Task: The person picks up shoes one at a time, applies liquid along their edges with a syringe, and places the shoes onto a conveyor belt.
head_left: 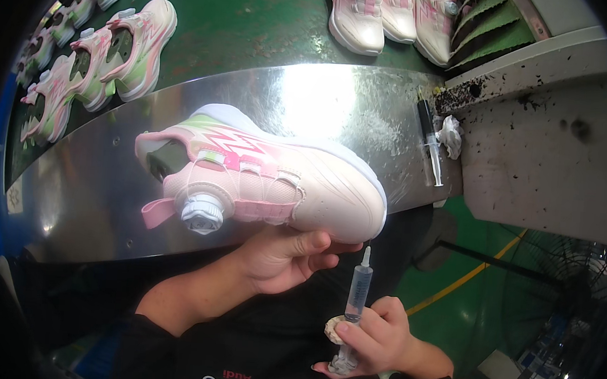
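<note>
A pale pink and white sneaker (269, 173) with a white dial, a pink heel loop and green touches lies tilted on its side above the metal worktop. My left hand (288, 259) grips it under the toe, thumb against the near side and some fingers hidden beneath the sole. In my right hand (377, 339) is a clear syringe (359, 292), its fingers wrapped round the barrel's lower end and the plunger. The syringe points upward, and its thin tip is at the shoe's toe edge; whether it touches I cannot tell.
Several similar sneakers (141, 48) stand along the left, and more shoes (358, 17) sit at the top. A dark-filled syringe (427, 131) and a crumpled white tissue (450, 136) lie on the metal worktop (139, 227) beside a stained grey panel (539, 135). A black fan (585, 294) stands at right.
</note>
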A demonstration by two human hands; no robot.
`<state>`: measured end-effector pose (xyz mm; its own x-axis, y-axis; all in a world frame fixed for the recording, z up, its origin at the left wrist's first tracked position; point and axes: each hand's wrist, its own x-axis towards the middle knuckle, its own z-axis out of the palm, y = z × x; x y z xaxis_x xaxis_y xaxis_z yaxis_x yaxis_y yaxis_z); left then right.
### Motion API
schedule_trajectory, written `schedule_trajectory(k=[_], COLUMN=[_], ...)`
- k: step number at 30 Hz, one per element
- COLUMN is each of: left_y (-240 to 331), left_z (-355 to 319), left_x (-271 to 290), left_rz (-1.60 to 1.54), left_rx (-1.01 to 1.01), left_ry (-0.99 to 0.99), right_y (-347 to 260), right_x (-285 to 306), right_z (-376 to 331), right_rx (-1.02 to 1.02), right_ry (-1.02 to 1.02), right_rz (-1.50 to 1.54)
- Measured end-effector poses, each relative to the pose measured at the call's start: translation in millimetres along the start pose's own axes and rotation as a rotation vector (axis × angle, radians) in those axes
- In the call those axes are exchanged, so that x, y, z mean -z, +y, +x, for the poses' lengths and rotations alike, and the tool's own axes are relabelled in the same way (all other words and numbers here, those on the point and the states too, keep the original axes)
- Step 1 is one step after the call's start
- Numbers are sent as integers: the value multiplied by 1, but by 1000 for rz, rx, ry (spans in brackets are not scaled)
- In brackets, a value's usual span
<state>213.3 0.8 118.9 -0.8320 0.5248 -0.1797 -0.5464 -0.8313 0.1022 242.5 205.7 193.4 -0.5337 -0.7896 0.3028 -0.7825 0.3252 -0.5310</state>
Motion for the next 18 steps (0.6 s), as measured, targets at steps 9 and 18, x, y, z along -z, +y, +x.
schedule_trajectory(k=[9, 18], left_y=[2, -2], left_z=[-3, -5], left_x=[-2, 25], left_rz=[26, 13], left_rx=[-9, 12], left_ry=[-3, 7], right_y=[1, 10], right_x=[-5, 2], right_z=[0, -3], right_rx=[24, 138], right_ry=[17, 119], right_rz=[-25, 79])
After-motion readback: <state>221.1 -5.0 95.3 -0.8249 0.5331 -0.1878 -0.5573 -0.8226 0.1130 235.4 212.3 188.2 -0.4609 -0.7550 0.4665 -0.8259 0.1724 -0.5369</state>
